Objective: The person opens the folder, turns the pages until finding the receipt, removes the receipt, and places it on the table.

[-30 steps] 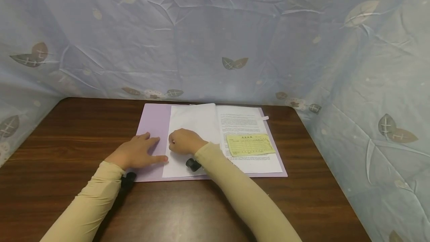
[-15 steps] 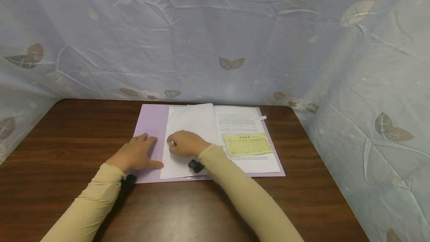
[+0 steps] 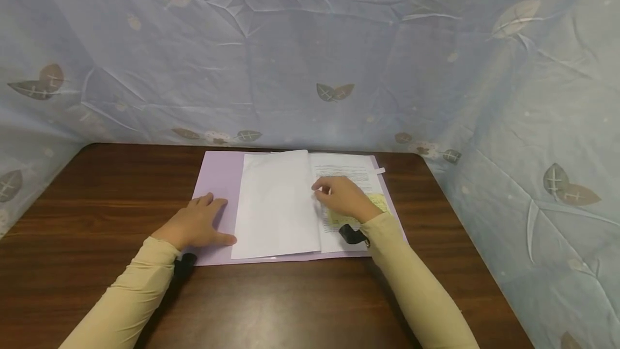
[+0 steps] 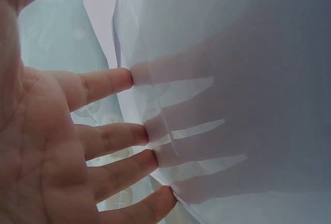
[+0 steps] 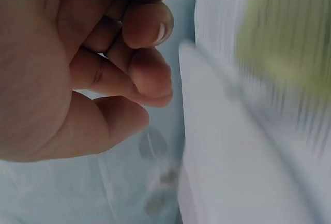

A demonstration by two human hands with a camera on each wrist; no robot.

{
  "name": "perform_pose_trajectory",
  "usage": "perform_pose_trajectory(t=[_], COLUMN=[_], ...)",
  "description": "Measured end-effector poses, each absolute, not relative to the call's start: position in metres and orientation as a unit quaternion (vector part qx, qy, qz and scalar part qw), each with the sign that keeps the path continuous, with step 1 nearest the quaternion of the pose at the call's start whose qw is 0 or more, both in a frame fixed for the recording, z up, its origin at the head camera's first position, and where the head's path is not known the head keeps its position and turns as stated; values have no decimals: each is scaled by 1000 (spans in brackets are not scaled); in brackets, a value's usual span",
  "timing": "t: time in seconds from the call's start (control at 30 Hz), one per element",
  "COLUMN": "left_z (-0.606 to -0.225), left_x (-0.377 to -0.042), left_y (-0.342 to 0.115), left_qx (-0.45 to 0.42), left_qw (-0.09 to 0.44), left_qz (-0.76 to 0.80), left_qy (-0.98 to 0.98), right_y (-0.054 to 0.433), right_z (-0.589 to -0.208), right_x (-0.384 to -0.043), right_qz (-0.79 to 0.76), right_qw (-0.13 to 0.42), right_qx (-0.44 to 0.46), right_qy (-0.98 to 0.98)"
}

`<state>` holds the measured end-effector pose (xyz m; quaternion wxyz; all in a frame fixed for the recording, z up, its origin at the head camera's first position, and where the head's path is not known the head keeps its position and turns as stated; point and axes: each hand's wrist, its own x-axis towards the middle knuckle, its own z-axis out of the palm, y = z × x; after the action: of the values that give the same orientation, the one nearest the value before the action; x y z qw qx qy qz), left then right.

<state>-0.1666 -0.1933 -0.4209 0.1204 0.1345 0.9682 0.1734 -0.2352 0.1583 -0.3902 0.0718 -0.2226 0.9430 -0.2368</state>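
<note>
A purple folder (image 3: 220, 176) lies spread on the table. On it a blank white page (image 3: 278, 206) is turned to the left, beside a printed page (image 3: 341, 170). My left hand (image 3: 196, 225) rests on the folder's left side, fingers spread, the thumb near the blank page's edge. In the left wrist view the fingertips (image 4: 124, 78) touch a pale, glossy surface. Above the printed page hovers my right hand (image 3: 343, 197), its fingers loosely curled with nothing between them. It partly hides a yellow form slip (image 3: 380, 200) lying on that page.
A dark wooden table (image 3: 271, 300) bears the folder near its back edge. Leaf-patterned cloth (image 3: 290, 58) hangs behind and along both sides. A small white tab (image 3: 380, 170) sticks out at the folder's right edge. Black straps (image 3: 352, 234) sit at the wrists.
My right hand has moved right, from the blank page's left edge to over the printed page, and now covers part of the yellow slip. My left hand stays in place.
</note>
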Motion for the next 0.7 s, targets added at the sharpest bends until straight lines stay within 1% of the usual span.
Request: perform_pose_trajectory(t=[0.23, 0.43, 0.53, 0.7], left_z=[-420, -421, -422, -423], left_x=[-167, -167, -168, -169], left_y=[-195, -199, -201, -201], left_qx=[142, 135, 136, 138], left_qw=[119, 125, 122, 123], left_qz=[176, 176, 163, 160], left_qy=[967, 967, 970, 970], right_y=[223, 267, 283, 296], right_z=[-395, -401, -403, -408], right_x=[-243, -250, -253, -253], right_qz=[-264, -261, -250, -228], right_qw=[46, 38, 51, 99], right_qx=[-169, -113, -91, -71], right_qy=[949, 958, 963, 966])
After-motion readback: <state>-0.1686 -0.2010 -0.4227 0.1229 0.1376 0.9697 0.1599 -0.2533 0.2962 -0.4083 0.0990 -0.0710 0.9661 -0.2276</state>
